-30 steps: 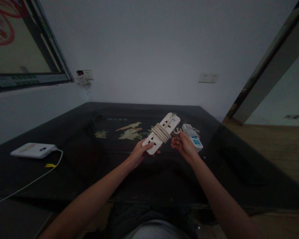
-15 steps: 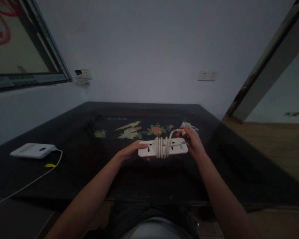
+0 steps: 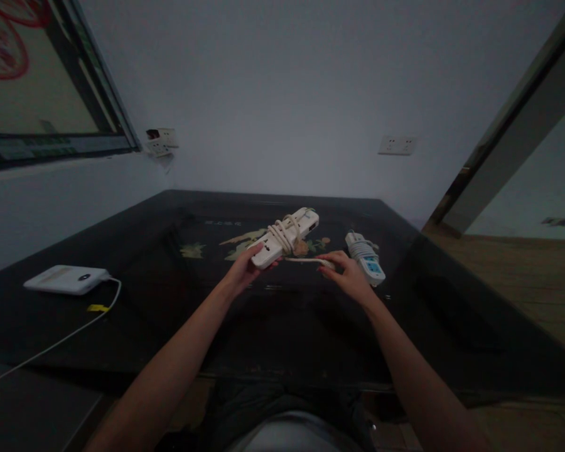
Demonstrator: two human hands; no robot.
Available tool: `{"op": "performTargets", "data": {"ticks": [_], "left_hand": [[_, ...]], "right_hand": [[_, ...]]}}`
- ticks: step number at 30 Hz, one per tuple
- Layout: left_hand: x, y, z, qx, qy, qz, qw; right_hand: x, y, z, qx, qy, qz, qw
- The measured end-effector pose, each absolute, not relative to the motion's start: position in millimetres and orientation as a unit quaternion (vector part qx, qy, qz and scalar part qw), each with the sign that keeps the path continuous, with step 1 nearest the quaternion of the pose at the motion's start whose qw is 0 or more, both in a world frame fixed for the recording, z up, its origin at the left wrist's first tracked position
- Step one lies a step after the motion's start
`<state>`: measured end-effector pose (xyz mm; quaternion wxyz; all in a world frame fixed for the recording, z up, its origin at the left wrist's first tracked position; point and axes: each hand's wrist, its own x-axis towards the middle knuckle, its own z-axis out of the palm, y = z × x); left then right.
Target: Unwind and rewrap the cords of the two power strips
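My left hand (image 3: 245, 269) grips the near end of a white power strip (image 3: 262, 252), which is tilted with its far end up and to the right. Several turns of its cream cord (image 3: 282, 235) wrap around the strip's middle. A loose length of that cord runs right to my right hand (image 3: 343, 271), whose fingers are closed on the cord's end; the plug there is mostly covered. Just right of this hand, a second power strip (image 3: 371, 266) lies on the dark table, wound with a grey cord and showing a blue label.
The glossy dark table (image 3: 282, 339) carries a painted bird and flower pattern. At left lies a white power bank (image 3: 66, 279) with a white cable (image 3: 70, 339) and yellow tag. A dark flat object (image 3: 456, 314) rests at right. Wall sockets (image 3: 397, 145) are behind.
The held power strip has turned from level to slanting, its right end raised away from me. My right hand has drawn the cord end down and left, uncovering the second strip.
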<state>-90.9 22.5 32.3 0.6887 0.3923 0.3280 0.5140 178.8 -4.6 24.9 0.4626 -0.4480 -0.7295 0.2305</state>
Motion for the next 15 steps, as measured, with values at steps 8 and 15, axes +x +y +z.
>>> {"op": "performTargets", "data": {"ticks": [8, 15], "left_hand": [[-86.4, 9.2, 38.0, 0.458, 0.242, 0.499, 0.695], [-87.2, 0.7, 43.5, 0.509, 0.177, 0.428, 0.726]], "right_hand": [[155.1, -9.7, 12.6, -0.372, -0.864, 0.146, 0.306], [139.9, -16.2, 7.4, -0.357, -0.883, 0.093, 0.291]]}}
